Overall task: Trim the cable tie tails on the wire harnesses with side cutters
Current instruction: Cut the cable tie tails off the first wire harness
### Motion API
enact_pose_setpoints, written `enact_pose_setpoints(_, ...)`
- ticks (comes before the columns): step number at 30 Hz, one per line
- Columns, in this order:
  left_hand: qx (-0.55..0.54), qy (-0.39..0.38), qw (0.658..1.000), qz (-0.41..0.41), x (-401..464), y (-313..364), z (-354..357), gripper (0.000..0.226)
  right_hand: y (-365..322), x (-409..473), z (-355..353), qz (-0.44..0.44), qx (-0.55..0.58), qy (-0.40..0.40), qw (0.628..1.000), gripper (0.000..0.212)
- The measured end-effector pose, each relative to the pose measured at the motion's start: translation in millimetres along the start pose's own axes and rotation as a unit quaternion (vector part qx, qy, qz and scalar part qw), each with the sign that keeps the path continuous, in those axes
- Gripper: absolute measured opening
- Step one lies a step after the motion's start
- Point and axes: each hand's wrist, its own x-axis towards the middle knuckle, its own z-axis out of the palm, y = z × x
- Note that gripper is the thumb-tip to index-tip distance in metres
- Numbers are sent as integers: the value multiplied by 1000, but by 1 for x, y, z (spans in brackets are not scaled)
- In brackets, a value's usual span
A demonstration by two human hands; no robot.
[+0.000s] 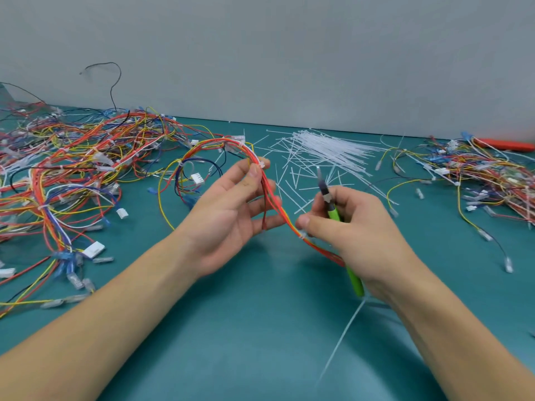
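- Left hand [231,215], palm turned inward, pinches the wire harness [267,195] between thumb and fingers [254,172] at a white tie.
- Right hand [356,227] grips the green-handled side cutters [334,212] — tip up — thumb pressing the harness's lower tie.
- Beyond the fingers: loose cable ties [333,149]; bare teal surface [260,328] lies below both wrists.

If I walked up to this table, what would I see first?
Two bare hands in the middle: the left hand pinches a bundle of red, orange and yellow wires, and the right hand holds green-handled side cutters, tip up. A big tangled heap of colourful wire harnesses fills the left of the teal table. Behind the hands lies a scatter of thin white cable ties.
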Motion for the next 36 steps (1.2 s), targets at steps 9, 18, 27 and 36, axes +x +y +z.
enact_pose_setpoints(9,227,12,974,-10,-11,-25,18,22,2,-1,5,-84,27,131,987,29)
enact_pose_setpoints(18,179,44,983,18,-9,-24,16,8,-7,-2,2,-42,106,94,989,17)
enact_pose_setpoints(27,130,70,988,52,-5,-15,12,7,-8,-5,-2,-84,-36,96,991,20)
enact_pose_setpoints(36,108,72,989,67,-5,-15,8,8,-12,-2,-20,148,156,5,977,28)
